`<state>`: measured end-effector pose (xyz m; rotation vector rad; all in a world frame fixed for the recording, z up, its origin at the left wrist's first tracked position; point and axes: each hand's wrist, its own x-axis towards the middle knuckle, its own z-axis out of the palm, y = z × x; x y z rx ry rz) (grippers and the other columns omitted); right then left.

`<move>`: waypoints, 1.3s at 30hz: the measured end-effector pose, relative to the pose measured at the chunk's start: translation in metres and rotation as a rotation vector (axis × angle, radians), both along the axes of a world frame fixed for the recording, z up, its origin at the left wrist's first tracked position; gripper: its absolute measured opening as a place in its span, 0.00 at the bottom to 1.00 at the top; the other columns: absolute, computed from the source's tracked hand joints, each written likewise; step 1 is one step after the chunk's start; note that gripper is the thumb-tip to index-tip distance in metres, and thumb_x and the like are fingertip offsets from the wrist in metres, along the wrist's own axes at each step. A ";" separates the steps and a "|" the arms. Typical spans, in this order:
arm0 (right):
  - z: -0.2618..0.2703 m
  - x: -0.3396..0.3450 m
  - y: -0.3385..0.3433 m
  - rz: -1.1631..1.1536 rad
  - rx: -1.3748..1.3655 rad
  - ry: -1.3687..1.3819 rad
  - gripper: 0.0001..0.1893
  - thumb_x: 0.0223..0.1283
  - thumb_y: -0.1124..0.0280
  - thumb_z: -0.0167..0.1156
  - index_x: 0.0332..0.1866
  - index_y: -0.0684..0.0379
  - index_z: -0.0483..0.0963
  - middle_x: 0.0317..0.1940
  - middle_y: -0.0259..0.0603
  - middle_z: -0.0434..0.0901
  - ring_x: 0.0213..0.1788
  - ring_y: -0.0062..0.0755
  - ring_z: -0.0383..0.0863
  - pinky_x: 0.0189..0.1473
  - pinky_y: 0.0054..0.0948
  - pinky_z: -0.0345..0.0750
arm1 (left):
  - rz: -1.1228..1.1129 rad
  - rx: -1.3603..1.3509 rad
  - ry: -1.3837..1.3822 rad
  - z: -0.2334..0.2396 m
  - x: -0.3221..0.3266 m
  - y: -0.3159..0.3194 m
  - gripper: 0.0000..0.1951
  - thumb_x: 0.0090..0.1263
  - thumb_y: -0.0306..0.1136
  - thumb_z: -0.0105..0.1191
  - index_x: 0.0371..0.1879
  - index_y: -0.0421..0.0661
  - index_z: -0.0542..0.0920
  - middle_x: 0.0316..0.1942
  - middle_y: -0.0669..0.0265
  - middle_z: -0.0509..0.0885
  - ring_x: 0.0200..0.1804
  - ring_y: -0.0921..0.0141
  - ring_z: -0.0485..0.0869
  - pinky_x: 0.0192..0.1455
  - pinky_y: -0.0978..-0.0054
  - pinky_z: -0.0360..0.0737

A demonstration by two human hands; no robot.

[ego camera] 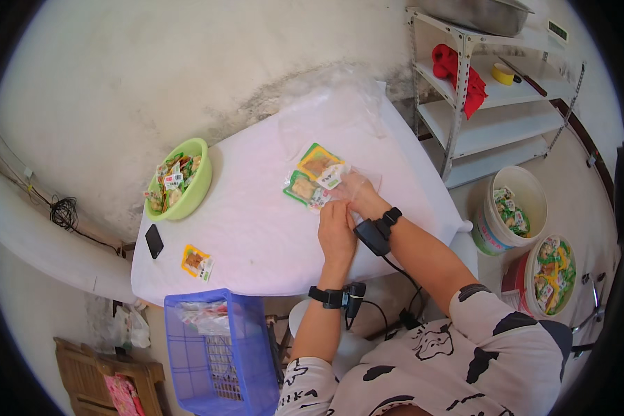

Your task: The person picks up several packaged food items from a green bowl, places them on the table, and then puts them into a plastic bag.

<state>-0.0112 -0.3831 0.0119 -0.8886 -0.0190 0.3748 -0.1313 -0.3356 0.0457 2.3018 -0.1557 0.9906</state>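
Observation:
Over the white-covered table [260,229], a yellow-edged snack packet [320,161] and a green-edged snack packet [302,188] lie side by side in or against a clear plastic bag [369,179]. My right hand [361,193] is at the near end of these packets, its fingers on them and partly veiled by clear film. Just below it, my left hand [338,229] pinches the near edge of the bag, fingertips close to the right hand. Whether both packets are fully inside the bag, I cannot tell.
A green bowl [203,182] of packets, a phone [154,241] and a single packet [196,262] are at the left. A blue crate [187,359] stands at the front edge. Packet-filled buckets [538,208] and a metal shelf [491,130] are to the right.

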 end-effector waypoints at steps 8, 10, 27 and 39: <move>0.013 -0.007 -0.011 0.227 0.323 0.265 0.15 0.59 0.79 0.53 0.52 0.66 0.68 0.46 0.47 0.74 0.48 0.40 0.76 0.51 0.36 0.78 | 0.036 0.079 -0.014 -0.005 0.004 0.009 0.07 0.58 0.22 0.50 0.35 0.44 0.76 0.33 0.59 0.76 0.38 0.58 0.76 0.37 0.65 0.74; 0.019 -0.005 -0.017 0.272 0.104 0.168 0.16 0.60 0.80 0.48 0.54 0.67 0.65 0.48 0.50 0.73 0.49 0.43 0.76 0.52 0.40 0.78 | 0.032 0.089 -0.039 -0.005 0.005 0.006 0.07 0.58 0.22 0.50 0.35 0.44 0.76 0.33 0.59 0.76 0.38 0.58 0.76 0.37 0.65 0.74; 0.024 -0.040 -0.018 0.037 0.321 0.018 0.19 0.64 0.73 0.47 0.59 0.63 0.60 0.49 0.48 0.72 0.53 0.43 0.72 0.52 0.43 0.74 | 0.016 -0.005 0.028 -0.005 0.003 0.010 0.08 0.58 0.21 0.50 0.36 0.44 0.77 0.34 0.58 0.77 0.39 0.58 0.77 0.40 0.66 0.75; -0.002 -0.010 -0.018 0.028 0.231 0.172 0.20 0.65 0.72 0.47 0.60 0.67 0.61 0.54 0.51 0.70 0.53 0.43 0.73 0.56 0.39 0.72 | -0.143 -0.242 0.159 -0.006 -0.002 0.022 0.08 0.60 0.25 0.50 0.38 0.42 0.77 0.37 0.56 0.78 0.42 0.57 0.77 0.43 0.65 0.75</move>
